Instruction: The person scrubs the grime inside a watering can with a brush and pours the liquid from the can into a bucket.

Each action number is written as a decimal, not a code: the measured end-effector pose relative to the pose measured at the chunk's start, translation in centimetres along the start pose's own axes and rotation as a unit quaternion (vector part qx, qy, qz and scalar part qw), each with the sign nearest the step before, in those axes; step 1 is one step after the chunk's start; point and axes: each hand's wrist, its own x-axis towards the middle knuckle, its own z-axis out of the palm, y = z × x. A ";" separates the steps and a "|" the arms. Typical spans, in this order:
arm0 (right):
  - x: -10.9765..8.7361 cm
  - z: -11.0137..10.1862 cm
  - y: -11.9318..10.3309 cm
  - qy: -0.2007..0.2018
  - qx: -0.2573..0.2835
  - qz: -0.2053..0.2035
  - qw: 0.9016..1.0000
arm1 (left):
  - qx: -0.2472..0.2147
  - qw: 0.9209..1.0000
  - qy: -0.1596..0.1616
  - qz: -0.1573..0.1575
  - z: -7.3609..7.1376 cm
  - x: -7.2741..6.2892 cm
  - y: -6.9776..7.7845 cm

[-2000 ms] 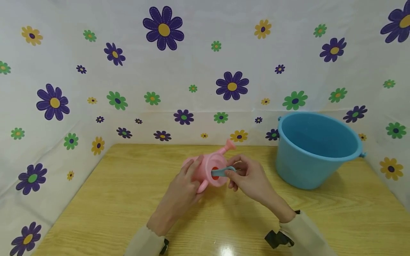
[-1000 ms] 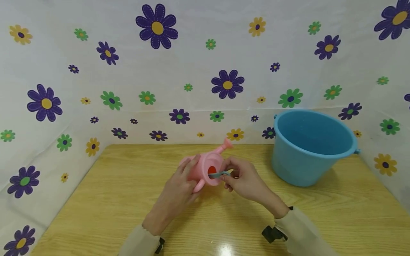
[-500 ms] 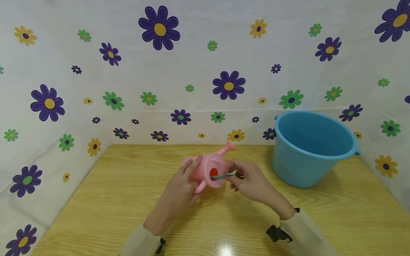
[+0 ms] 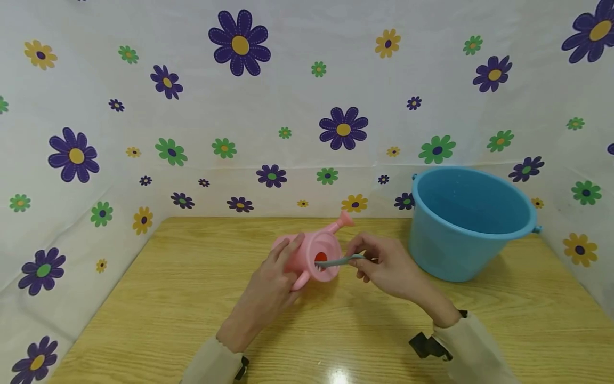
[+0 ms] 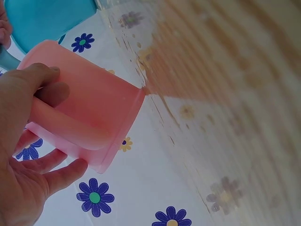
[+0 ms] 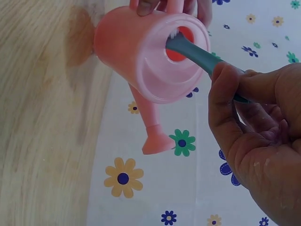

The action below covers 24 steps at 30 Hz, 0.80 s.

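A pink watering can (image 4: 298, 256) is tilted low over the wooden table, its round opening facing right. My left hand (image 4: 268, 282) grips it around the handle (image 5: 70, 125), thumb and fingers wrapped about handle and body. My right hand (image 4: 386, 264) pinches the blue-green handle of a brush (image 6: 200, 55) between thumb and fingers. White bristles (image 6: 174, 34) show right at the can's opening; the tip of the brush head is hidden inside. The can's sprinkler spout (image 6: 157, 141) points away from me. Its bottom edge appears to meet the table in the left wrist view.
A large blue bucket (image 4: 451, 250) stands on the table (image 4: 192, 266) at the right, beyond my right hand. Flower-printed white cloth (image 4: 288, 106) hangs behind the table and along both sides.
The right hand has moved right, drawing the brush partly out, so its bristles now show at the opening. The left hand keeps its grip on the watering can, which has barely shifted.
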 end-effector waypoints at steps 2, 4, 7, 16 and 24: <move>0.0 -0.2 -0.2 -0.001 -0.003 0.002 1.000 | -0.001 1.000 0.000 -0.001 0.0 0.0 0.0; 0.0 -0.2 -0.3 -0.004 -0.004 0.000 1.000 | -0.003 1.000 0.000 -0.002 0.0 0.0 0.0; 0.0 -0.2 -0.4 -0.007 -0.003 -0.003 1.000 | -0.007 1.000 0.000 -0.003 -0.1 0.0 0.0; 0.4 0.7 -0.2 -0.011 -0.033 -0.022 0.999 | -0.012 1.000 0.003 -0.008 0.0 0.0 0.0; 0.9 1.7 0.5 -0.016 -0.030 -0.049 0.998 | -0.007 1.000 0.010 -0.001 0.1 0.0 0.0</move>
